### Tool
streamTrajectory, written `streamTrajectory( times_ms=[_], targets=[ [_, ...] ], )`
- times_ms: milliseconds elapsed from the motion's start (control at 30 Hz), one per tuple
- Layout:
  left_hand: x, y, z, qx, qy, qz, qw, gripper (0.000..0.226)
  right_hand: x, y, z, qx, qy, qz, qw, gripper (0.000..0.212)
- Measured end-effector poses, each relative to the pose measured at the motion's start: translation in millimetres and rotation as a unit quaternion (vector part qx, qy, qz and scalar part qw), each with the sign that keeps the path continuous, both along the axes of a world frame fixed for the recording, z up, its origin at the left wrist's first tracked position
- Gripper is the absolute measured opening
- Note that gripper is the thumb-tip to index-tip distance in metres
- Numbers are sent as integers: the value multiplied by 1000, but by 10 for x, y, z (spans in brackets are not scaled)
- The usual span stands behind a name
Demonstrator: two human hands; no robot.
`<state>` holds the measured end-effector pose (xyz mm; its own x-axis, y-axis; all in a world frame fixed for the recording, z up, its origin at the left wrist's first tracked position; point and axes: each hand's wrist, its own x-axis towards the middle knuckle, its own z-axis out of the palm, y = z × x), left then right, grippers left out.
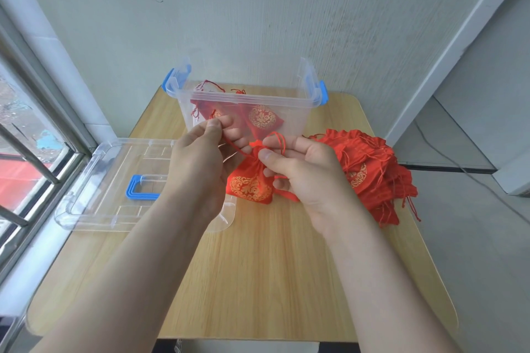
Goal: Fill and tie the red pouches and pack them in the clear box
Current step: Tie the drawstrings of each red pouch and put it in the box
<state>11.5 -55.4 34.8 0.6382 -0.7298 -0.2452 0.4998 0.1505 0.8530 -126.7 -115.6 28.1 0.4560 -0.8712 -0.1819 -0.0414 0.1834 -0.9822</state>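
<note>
Clear box (249,99): transparent glossy plastic; blue plastic latches (323,93).
Lid (114,157), 9 o'clock: same clear smooth plastic.
Held pouch (249,188): red cloth, slight sheen, gold print.
Pouch pile (370,169), 3 o'clock: same cloth.
Table (272,266): pale wood-grain, smooth matt.

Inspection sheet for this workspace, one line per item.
Surface: wooden table, light wood grain, rounded corners.
Job's things: clear box open at the back, tied pouches inside; held pouch in front of it; pile of pouches on the right.
Clutter: box lid lies flat on the left, overhanging the table edge.
Grippers: left hand pinches the drawstring; right hand grips the held pouch at its neck.
Cables: one cable on the floor, right.
Surroundings: barred window left, wall behind.
</note>
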Motion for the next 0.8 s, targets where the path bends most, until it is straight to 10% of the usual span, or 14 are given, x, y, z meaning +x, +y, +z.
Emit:
streamTrajectory(
  times_ms=[500,800],
  targets=[
    [-9,-3,50,-91,5,-33,995,23,-29,-8,32,-165,-35,26,985,32],
    [22,-13,-126,101,-72,-139,982,23,-126,-39,38,14,98,4,995,15]
  ],
)
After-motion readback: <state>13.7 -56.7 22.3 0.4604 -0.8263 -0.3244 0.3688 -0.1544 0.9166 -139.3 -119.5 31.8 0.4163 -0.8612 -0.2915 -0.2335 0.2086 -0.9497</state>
